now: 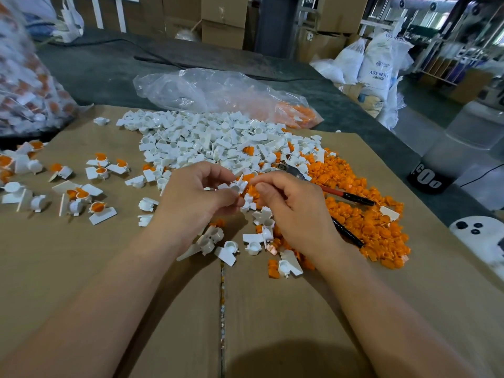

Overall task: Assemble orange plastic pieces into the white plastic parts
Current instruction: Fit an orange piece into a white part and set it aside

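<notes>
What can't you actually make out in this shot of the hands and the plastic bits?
Head view only:
- What the right hand pinches, if anything: its curled fingers hide it.
- The white part in the left hand: partly covered by fingers.
- The tool: its head is half buried in the white pile.
- The bag at the left: blurred, cut off by the edge.

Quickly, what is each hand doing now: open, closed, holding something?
Left hand: pinches a white plastic part.
Right hand: fingers curled; contents cannot be told.
</notes>
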`<state>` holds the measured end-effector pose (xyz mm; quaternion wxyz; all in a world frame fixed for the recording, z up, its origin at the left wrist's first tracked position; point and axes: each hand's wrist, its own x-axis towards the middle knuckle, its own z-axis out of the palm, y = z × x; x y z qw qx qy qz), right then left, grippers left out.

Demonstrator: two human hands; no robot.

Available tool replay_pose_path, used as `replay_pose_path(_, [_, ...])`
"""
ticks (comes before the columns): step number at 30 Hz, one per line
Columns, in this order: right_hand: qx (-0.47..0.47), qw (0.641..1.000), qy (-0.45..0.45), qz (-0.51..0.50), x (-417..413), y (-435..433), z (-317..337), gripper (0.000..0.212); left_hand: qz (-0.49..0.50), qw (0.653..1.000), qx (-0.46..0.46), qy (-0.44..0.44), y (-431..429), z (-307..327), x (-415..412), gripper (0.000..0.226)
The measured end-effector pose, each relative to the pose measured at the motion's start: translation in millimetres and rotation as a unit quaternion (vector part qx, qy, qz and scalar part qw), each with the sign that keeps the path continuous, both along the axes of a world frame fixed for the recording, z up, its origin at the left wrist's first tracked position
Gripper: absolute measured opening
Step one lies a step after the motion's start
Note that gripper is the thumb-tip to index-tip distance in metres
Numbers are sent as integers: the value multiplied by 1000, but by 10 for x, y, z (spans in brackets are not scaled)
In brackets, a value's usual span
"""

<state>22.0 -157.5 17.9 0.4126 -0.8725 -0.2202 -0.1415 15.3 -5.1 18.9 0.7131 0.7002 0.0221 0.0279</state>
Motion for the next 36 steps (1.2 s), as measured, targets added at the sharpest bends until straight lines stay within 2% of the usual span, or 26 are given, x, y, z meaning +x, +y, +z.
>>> replay_pose_path(8, [61,997,-23,-44,-27,31,-46,10,-38,999,16,-20,-37,23,-33,35])
replay_pose_path(11, [49,996,-40,-58,-6,22,-52,8,-57,998,6,-22,-48,31,-37,34])
replay_pose_path(17, [52,994,-56,-78,13,18,-74,9,-63,994,-85,3,-48,36,-27,29])
replay_pose_path(25, [77,991,-75,-78,16,22,-75,9,-58,994,-91,-12,-33,19,-13,26])
replay_pose_path(32, [43,995,-67,-60,25,14,-91,10,-61,995,-70,-23,-29,21,-16,23])
replay_pose_path(36, [70,991,-87,-74,31,-11,-64,9,-64,995,-68,-31,-32,18,-17,22])
